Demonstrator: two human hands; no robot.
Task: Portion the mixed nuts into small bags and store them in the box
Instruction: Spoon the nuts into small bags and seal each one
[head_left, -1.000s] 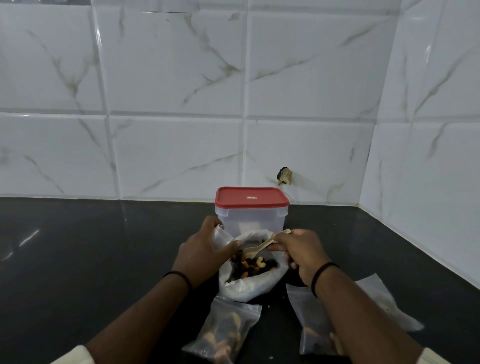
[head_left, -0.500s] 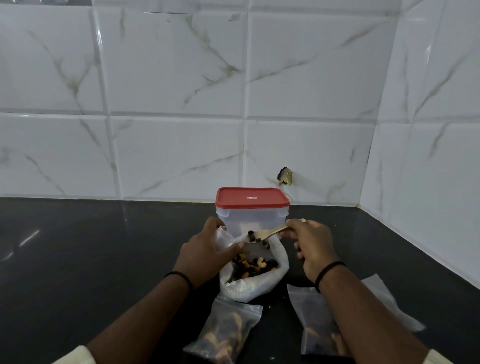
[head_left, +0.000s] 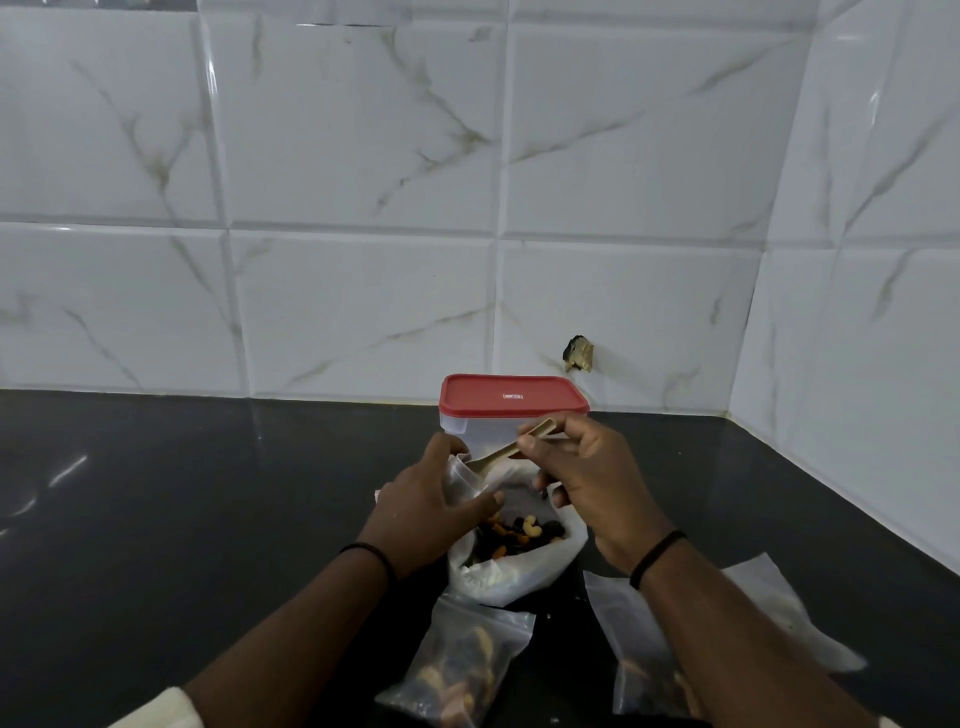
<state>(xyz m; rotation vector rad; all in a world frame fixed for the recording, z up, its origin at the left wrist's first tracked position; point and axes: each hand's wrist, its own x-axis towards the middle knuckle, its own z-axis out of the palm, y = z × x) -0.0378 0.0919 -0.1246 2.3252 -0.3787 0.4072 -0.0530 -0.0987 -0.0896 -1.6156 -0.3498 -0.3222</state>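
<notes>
Since half a second ago, the right hand (head_left: 587, 483) has tipped the wooden spoon (head_left: 506, 451) from level and loaded over the white bag (head_left: 511, 571) to bowl-down at the mouth of the small clear bag (head_left: 470, 480), which the left hand (head_left: 431, 506) pinches open between thumb and fingers. The right hand's fingers are clamped on the spoon handle. No nuts show on the spoon now, so this scoop is probably being emptied into the small bag.

Counted: one white bag of mixed nuts (head_left: 519, 535) at centre; one filled small bag (head_left: 460, 670) at 6 o'clock of it; one more, partly filled, (head_left: 644, 670) at 4 o'clock under the right forearm; one being filled. One red-lidded box (head_left: 511, 402) stands at 12 o'clock, lid on, so storing seems not yet begun. One spoon, two hands.
</notes>
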